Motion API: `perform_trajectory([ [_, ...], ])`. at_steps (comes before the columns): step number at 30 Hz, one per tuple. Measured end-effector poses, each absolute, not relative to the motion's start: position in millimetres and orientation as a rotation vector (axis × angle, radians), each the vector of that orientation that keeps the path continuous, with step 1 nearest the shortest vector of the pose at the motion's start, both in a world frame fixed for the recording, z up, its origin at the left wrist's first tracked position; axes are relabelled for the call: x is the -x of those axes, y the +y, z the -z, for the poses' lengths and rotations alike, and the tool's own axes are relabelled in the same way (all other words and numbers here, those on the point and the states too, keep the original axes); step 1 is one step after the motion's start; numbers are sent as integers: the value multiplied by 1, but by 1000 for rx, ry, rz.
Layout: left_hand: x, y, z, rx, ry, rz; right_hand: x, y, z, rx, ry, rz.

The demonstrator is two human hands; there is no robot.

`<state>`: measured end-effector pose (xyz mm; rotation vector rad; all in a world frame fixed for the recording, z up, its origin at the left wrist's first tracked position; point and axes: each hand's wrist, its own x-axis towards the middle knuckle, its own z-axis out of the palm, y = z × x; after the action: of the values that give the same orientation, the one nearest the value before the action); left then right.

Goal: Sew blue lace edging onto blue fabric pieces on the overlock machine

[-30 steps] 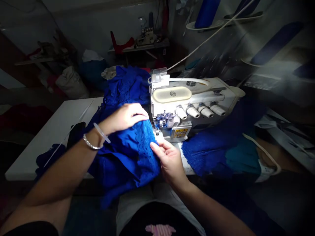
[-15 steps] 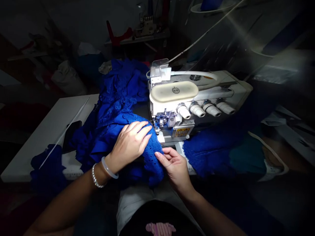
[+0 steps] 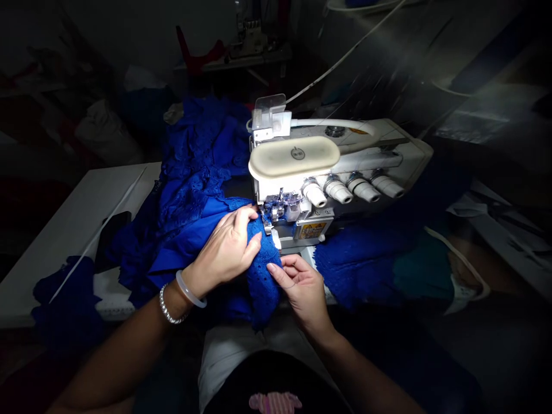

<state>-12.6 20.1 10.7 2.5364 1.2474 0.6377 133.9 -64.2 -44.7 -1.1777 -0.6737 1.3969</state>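
Note:
Under the bright lamp, a white overlock sewing machine [image 3: 310, 167] stands in front of me, with its metal presser foot [image 3: 280, 207] at the left end. A royal blue eyelet lace fabric [image 3: 261, 282] bunches just in front of that foot. My left hand [image 3: 226, 250] presses on the cloth with its fingertips close beside the foot. My right hand [image 3: 299, 290] holds the cloth's near edge between fingers and thumb, just below the machine's front. A pale bangle and a silver bracelet circle my left wrist.
A white sewing table [image 3: 81, 224] runs off to the left, with a black phone [image 3: 112, 233] and blue cloth on it. More blue and teal cloth [image 3: 366, 264] lies right of the machine. Another overlock machine [image 3: 252, 40] sits on a bench behind.
My left hand has slid down from the top of the bunched cloth to beside the presser foot. The cloth edge now sits closer to the foot, and the view has tilted slightly.

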Motion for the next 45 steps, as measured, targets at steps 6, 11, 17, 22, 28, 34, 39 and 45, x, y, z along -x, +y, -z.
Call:
perform_trajectory([
  [6, 11, 33, -10, -2495, 1203, -646, -133, -60, 51, 1150, -650, -1376],
  [11, 13, 42, -14, -2522, 1160, -635, -130, -63, 57, 1135, -698, -1426],
  [17, 43, 15, -18, -2691, 951, -834, -140, -81, 59, 1070, -932, -1580],
  [22, 65, -11, -10, -2924, 642, -410, -152, -95, 69, 893, -1146, -1780],
  [28, 67, -6, -1, -2945, 515, -641, -157, -95, 77, 935, -962, -1811],
  [34, 50, -13, 17, -2953, 596, -784, -157, -86, 79, 915, -900, -1783],
  [39, 39, -22, 20, -2758, 594, -930, -160, -96, 82, 873, -986, -1793],
  [45, 23, -28, 6, -2269, 733, -1207, -118, -116, 87, 1174, -1417, -1339],
])
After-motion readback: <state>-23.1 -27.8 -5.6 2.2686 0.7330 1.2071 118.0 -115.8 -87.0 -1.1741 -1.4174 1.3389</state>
